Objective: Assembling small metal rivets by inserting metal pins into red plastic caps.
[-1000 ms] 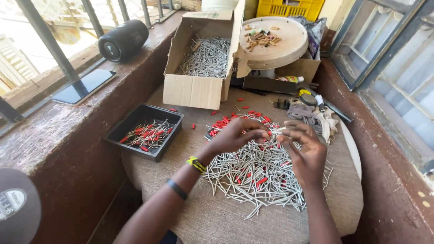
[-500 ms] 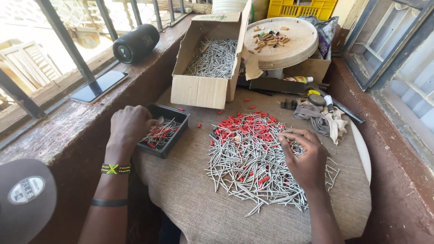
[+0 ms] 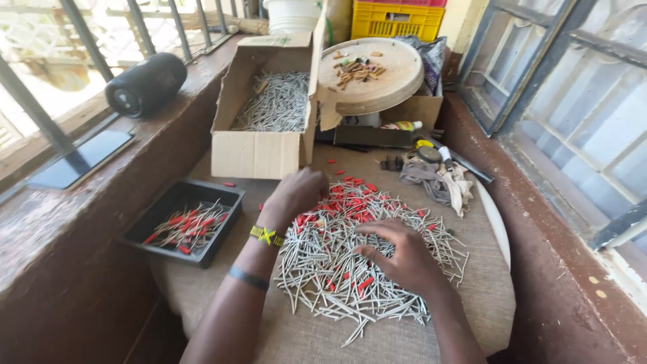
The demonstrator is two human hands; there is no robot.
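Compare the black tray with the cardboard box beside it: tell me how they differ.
The black tray is shallow and dark; the cardboard box is tall, brown, with raised flaps. The tray holds a small bunch of grey sticks with red tips; the box holds a far bigger heap of plain grey sticks. The tray sits at the table's left edge; the box stands farther back. Both are open-topped.

Black speaker, yellow crate, white bucket
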